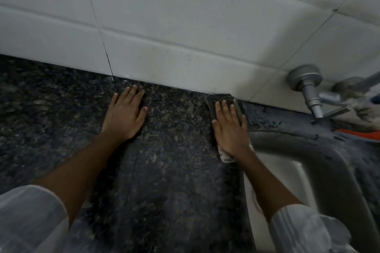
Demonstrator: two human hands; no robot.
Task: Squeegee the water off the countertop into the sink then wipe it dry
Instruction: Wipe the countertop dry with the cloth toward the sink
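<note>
A: While the left hand [125, 117] lies flat, fingers straight, on the worktop [174, 170], where's the tool?

B: Under the right hand [230, 129], pressed by straight fingers: a dark squeegee [211, 104], long axis running from us to the wall [185, 37], just beside the sink [273, 170] on its right.

A: Water?

B: Too blurred to tell, and the hand hides most of the squeegee.

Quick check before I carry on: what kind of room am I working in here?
Most likely a kitchen or a utility wash area. A dark speckled stone countertop runs along a white tiled wall, with a sink at its right end and a metal wall tap above it.
</note>
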